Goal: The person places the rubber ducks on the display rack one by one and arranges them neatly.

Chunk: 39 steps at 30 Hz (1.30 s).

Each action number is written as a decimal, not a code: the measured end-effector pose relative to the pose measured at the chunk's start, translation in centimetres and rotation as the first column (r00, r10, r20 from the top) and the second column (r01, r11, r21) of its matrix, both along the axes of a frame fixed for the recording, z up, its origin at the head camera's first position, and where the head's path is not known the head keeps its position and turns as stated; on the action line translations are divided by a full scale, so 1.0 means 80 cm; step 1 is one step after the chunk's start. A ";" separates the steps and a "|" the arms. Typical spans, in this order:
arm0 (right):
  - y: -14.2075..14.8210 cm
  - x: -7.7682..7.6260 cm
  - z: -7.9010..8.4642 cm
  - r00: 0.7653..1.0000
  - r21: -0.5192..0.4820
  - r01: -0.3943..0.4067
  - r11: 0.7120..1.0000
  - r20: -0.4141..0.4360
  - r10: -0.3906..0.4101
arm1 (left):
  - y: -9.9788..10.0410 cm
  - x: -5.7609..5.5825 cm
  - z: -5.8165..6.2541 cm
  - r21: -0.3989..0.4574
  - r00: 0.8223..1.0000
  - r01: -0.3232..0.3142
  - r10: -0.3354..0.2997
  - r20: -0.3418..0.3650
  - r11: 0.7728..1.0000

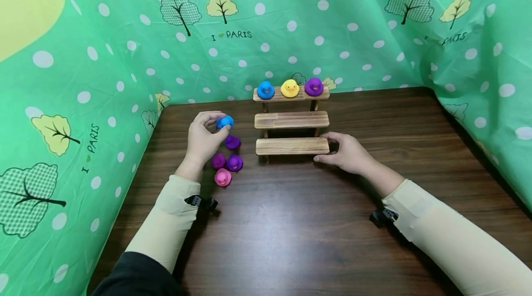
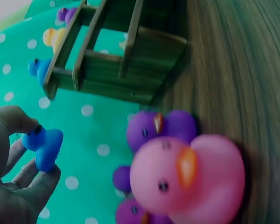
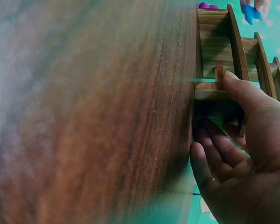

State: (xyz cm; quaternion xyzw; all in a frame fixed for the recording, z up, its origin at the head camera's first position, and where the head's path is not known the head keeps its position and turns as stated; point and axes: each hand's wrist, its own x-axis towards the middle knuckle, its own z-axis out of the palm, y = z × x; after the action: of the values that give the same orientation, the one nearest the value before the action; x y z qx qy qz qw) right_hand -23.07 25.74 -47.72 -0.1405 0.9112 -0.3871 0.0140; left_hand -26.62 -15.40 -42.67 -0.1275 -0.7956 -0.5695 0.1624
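Note:
Between thumb and fingertips, my left hand (image 1: 204, 136) pinches a blue rubber duck (image 2: 45, 145), held up off the table. Just below it on the table sit a pink duck (image 1: 223, 177) and several purple ducks (image 1: 234, 163). My right hand (image 1: 347, 153) grips the right end of the lowest step of a three-tier wooden stand (image 1: 291, 146). In the right wrist view its thumb (image 3: 245, 93) lies on the step and the other fingers curl in behind the end. On the top tier stand a blue duck (image 1: 265, 90), a yellow duck (image 1: 289, 88) and a purple duck (image 1: 313, 87).
The middle tier (image 1: 291, 120) and the lowest one bear no ducks. Dark wood table (image 1: 282, 222) spreads in front of the stand. A green dotted cloth (image 1: 291, 23) hangs behind and along both sides.

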 end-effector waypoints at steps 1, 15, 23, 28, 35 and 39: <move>0.000 0.000 0.000 1.000 0.002 0.000 1.000 0.001 0.000 | 0.004 0.001 0.001 0.015 1.000 0.011 -0.012 0.003 1.000; 0.001 0.000 -0.001 1.000 0.010 -0.004 1.000 -0.006 0.004 | 0.051 0.005 0.018 0.007 0.991 0.134 -0.134 -0.015 0.991; 0.001 -0.002 -0.001 1.000 0.007 -0.006 1.000 -0.012 0.006 | 0.083 0.002 0.023 0.030 0.987 0.159 -0.158 -0.031 0.987; 0.001 -0.001 -0.001 1.000 0.012 -0.004 1.000 -0.014 0.004 | 0.105 0.001 0.027 0.007 0.981 0.190 -0.190 -0.031 0.982; 0.000 0.000 0.000 1.000 0.014 -0.003 1.000 -0.010 0.003 | 0.134 -0.002 0.027 -0.026 0.980 0.199 -0.199 -0.007 0.980; 0.000 0.000 0.000 1.000 0.019 -0.001 1.000 -0.003 0.001 | 0.150 -0.006 0.024 -0.043 0.979 0.202 -0.202 0.005 0.978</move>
State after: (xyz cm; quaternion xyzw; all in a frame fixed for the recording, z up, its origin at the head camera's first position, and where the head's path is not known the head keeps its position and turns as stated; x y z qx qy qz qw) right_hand -23.08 25.75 -47.72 -0.1414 0.9148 -0.3782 0.0139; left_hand -27.06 -3.42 -40.73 -0.2108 -0.7908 -0.5658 0.1006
